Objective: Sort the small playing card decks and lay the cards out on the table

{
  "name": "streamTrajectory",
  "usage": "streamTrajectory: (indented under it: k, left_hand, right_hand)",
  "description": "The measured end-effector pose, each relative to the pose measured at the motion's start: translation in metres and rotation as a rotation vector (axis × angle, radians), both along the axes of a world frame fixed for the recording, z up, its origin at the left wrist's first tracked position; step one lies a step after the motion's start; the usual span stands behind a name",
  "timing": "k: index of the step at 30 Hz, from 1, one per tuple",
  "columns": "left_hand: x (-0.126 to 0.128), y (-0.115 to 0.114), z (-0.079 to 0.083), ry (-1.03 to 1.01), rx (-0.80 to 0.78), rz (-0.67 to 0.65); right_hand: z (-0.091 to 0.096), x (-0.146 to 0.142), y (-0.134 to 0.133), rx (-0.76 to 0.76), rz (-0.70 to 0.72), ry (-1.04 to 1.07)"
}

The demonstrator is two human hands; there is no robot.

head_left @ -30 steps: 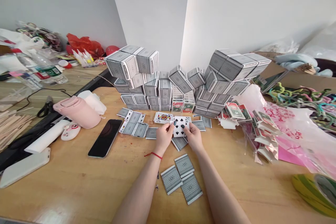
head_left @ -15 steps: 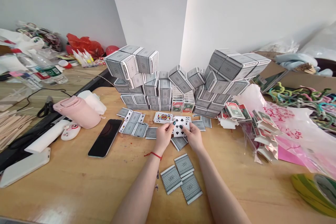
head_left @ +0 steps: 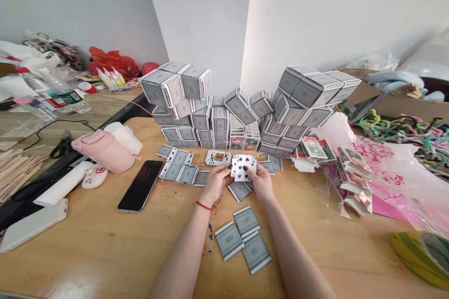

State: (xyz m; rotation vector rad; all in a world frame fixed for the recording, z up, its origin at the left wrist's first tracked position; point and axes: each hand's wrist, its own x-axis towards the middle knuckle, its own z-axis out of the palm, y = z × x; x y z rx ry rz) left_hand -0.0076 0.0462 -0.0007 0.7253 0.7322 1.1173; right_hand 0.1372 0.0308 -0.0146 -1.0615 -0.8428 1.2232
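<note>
Tabletop [head_left: 105, 243] below, spade card [head_left: 242, 168] held between both hands [head_left: 216, 182] [head_left: 262, 184].

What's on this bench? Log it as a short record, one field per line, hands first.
left hand: bare, red cord bracelet at wrist, pinching the left edge of a white six-of-spades playing card
right hand: bare, gripping that card's lower right
beside hands: face-up red-and-yellow court card; grey-backed playing card just below
foreground: three grey-backed playing cards
behind: stacked grey-and-white card boxes
rest: black smartphone, pink bottle, light wooden table
</note>
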Motion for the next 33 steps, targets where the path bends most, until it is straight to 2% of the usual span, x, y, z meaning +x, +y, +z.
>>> streamTrajectory:
  k: [7, 23, 33]
  left_hand:
    - [0.001, -0.0007, 0.0034, 0.007, -0.006, -0.003]
    - [0.0005, -0.0009, 0.0034, 0.114, -0.014, -0.137]
    - [0.0075, -0.0024, 0.0073, 0.184, -0.045, -0.082]
  right_hand:
    - [0.0, -0.0004, 0.0002, -0.002, 0.0, -0.024]
    - [0.0024, -0.0002, -0.0012, 0.009, -0.031, -0.04]
    - [-0.0017, -0.0007, -0.0027, 0.007, -0.047, -0.11]
